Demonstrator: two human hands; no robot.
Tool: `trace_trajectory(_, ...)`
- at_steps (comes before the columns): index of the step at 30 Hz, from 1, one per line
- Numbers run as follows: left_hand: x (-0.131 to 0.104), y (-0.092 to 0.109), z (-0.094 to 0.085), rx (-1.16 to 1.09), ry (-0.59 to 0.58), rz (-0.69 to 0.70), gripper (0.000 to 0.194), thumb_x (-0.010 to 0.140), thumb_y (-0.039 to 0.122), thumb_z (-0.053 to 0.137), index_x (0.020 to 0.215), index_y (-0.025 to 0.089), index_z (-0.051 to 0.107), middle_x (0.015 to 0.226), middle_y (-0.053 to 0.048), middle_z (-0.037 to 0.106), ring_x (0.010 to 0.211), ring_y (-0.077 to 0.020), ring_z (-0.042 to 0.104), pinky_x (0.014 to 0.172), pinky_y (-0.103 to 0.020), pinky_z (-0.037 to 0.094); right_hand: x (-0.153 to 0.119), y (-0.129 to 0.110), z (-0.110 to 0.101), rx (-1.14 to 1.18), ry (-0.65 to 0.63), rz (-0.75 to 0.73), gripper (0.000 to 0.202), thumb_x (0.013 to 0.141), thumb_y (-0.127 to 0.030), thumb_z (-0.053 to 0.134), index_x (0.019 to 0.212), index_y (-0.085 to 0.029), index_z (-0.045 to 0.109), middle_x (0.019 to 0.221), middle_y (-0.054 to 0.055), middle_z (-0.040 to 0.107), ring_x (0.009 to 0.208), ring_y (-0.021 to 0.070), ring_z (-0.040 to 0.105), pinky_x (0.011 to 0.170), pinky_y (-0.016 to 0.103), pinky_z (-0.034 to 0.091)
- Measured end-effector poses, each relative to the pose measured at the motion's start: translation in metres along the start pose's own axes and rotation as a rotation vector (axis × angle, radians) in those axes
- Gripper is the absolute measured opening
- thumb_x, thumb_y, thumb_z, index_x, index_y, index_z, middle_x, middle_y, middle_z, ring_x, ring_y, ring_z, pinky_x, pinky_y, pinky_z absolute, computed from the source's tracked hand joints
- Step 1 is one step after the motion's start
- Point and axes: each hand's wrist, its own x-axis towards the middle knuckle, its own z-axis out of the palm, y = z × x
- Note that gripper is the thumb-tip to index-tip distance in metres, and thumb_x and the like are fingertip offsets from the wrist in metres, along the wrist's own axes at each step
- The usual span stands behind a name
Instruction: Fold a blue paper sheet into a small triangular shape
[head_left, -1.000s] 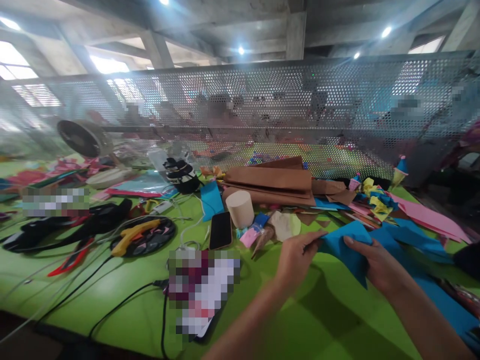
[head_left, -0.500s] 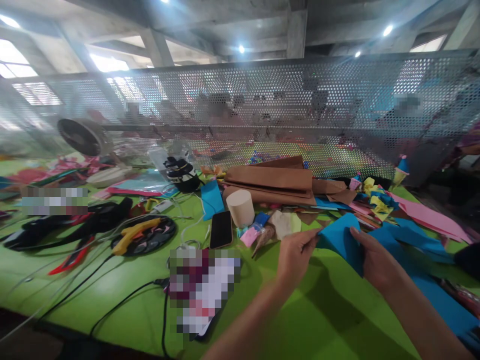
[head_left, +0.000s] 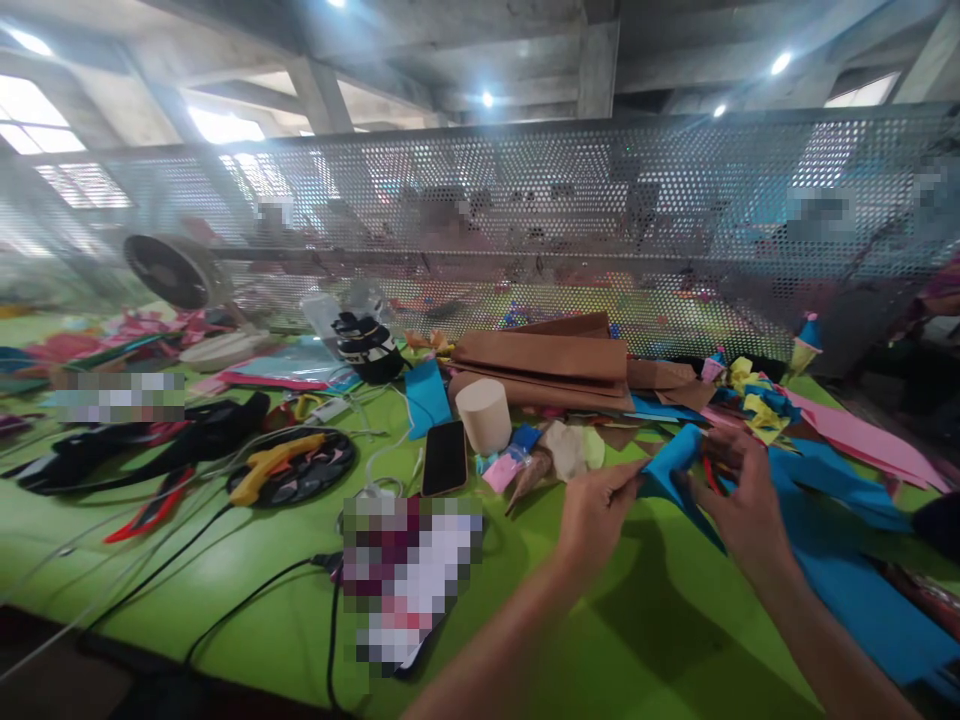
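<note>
A piece of blue paper [head_left: 673, 468] is held up above the green table, its upper edge curled over. My left hand [head_left: 594, 512] pinches the paper's left corner. At its right side, my right hand [head_left: 741, 495] has bent fingers, with thumb and fingertips against the curled sheet. A bit of red shows between those fingers; whether it is held or lies behind, I cannot tell. Under and beyond my right hand lie more blue sheets [head_left: 862, 590]. Crumpled beige paper [head_left: 566, 450] lies just beyond my left hand.
A cream roll [head_left: 484, 415], a phone [head_left: 444, 458] and folded brown paper [head_left: 540, 360] lie ahead. Leftward are a yellow glue gun [head_left: 274, 465] on a round dark tray, a red-handled tool [head_left: 154, 505], cables and a fan [head_left: 169, 270]. A perforated metal screen [head_left: 525, 200] stands behind.
My right hand has moved up along the paper's edge, its fingers now bent. The sheet, flatter before, is now curled over at the top. My left hand keeps its pinch.
</note>
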Motion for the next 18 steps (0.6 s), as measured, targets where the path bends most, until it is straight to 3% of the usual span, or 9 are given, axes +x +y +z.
trace_trajectory(2,0.000,0.000,0.001,0.008,-0.001,-0.007,0.029,0.100,0.021,0.060,0.119,0.020,0.081,0.098,-0.005,0.083,0.083,-0.0203,0.076,0.076,-0.025,0.057,-0.003,-0.006,-0.002,-0.193,0.070,-0.259,0.063,0.079,-0.047,0.085,0.133,-0.026,0.060,0.131,0.013,0.061,0.123,0.0339,0.057,0.105,0.053,0.048)
trace_trajectory(5,0.000,-0.002,0.001,0.062,-0.002,-0.020,0.030,0.099,0.019,0.057,0.117,0.018,0.081,0.096,-0.005,0.082,0.080,-0.0197,0.075,0.076,-0.025,0.057,-0.010,-0.019,-0.003,-0.292,-0.087,-0.490,0.023,0.097,-0.033,0.068,0.120,-0.031,0.069,0.119,0.009,0.068,0.119,0.0305,0.060,0.104,0.050,0.048)
trace_trajectory(7,0.000,-0.004,0.001,0.100,-0.002,-0.018,0.030,0.100,0.018,0.055,0.111,0.016,0.083,0.090,-0.005,0.082,0.076,-0.0187,0.074,0.074,-0.024,0.056,-0.015,-0.024,-0.002,-0.266,-0.251,-0.529,0.026,0.102,-0.028,0.060,0.126,-0.035,0.068,0.121,0.006,0.070,0.116,0.0278,0.064,0.100,0.047,0.051)
trace_trajectory(9,0.000,-0.005,0.002,0.110,-0.004,-0.011,0.030,0.099,0.016,0.054,0.108,0.015,0.083,0.089,-0.005,0.081,0.077,-0.0188,0.075,0.074,-0.023,0.056,-0.017,-0.025,-0.001,-0.258,-0.306,-0.526,0.033,0.101,-0.028,0.063,0.133,-0.037,0.065,0.127,0.005,0.070,0.117,0.0279,0.065,0.098,0.045,0.053)
trace_trajectory(18,-0.002,-0.004,0.002,0.110,-0.023,-0.005,0.034,0.099,0.017,0.057,0.126,0.018,0.078,0.105,-0.007,0.082,0.087,-0.0219,0.077,0.084,-0.028,0.060,-0.020,-0.021,0.003,-0.374,-0.160,-0.620,0.026,0.098,-0.028,0.068,0.122,-0.037,0.072,0.110,0.002,0.079,0.099,0.0274,0.073,0.085,0.044,0.053)
